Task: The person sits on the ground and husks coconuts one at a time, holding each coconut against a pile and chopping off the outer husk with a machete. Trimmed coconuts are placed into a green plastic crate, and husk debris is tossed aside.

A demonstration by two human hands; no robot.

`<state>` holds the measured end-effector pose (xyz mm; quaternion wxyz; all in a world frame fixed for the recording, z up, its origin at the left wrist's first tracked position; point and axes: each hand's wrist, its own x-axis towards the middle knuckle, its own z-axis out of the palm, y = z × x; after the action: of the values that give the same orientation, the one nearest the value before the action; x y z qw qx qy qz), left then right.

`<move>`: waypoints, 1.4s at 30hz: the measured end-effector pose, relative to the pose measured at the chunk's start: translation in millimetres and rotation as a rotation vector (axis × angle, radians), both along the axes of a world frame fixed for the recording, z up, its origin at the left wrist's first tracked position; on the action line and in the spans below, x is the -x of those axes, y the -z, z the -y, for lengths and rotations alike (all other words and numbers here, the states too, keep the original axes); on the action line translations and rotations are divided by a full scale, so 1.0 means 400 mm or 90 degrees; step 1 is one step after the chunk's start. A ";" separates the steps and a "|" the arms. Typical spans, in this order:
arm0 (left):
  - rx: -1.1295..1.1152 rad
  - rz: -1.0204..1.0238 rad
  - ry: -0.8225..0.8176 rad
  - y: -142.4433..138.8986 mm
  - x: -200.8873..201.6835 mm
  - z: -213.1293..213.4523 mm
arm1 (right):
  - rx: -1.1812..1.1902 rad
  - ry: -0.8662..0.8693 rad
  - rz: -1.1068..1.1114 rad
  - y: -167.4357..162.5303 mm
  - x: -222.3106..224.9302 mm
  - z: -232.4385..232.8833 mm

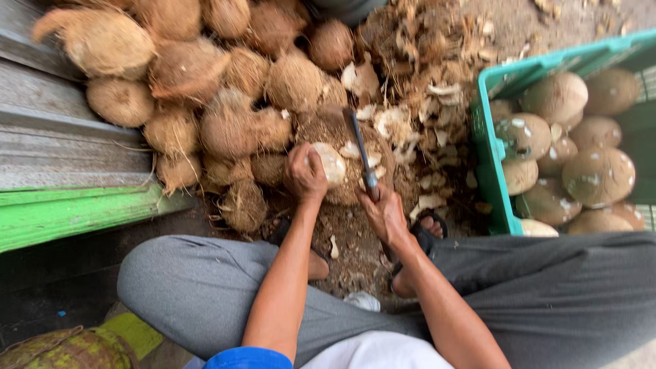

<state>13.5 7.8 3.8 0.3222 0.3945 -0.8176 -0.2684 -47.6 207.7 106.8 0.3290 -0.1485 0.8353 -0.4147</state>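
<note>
left hand wrapped over a coconut, pale side exposed to the right, pressed onto the husk mound between the feet. right hand closed round the handle of a knife — fingers clamped tight. blade long axis runs from the hand up and slightly left, tip pointing away from the person, passing just right of the coconut; contact between them cannot be told. unpeeled heap beyond, upper left. green crate at right — holding peeled coconuts.
</note>
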 end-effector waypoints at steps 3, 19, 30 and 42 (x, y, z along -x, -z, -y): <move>-0.029 0.035 -0.010 -0.007 -0.013 -0.007 | 0.022 0.046 0.122 0.001 -0.028 -0.010; -0.060 0.038 -0.002 -0.039 -0.007 -0.017 | -0.001 -0.014 0.064 -0.008 -0.043 -0.008; -0.090 0.022 0.014 -0.025 -0.010 0.008 | 0.031 -0.010 0.120 0.066 -0.030 -0.021; -0.312 0.084 -0.012 -0.010 -0.015 0.082 | -0.030 -0.047 0.189 0.094 -0.045 0.002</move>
<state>19.4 -25.0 8.0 0.1652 0.4850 -0.7439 -0.4290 -29.8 206.9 69.1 0.4676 -0.1085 0.7807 -0.4002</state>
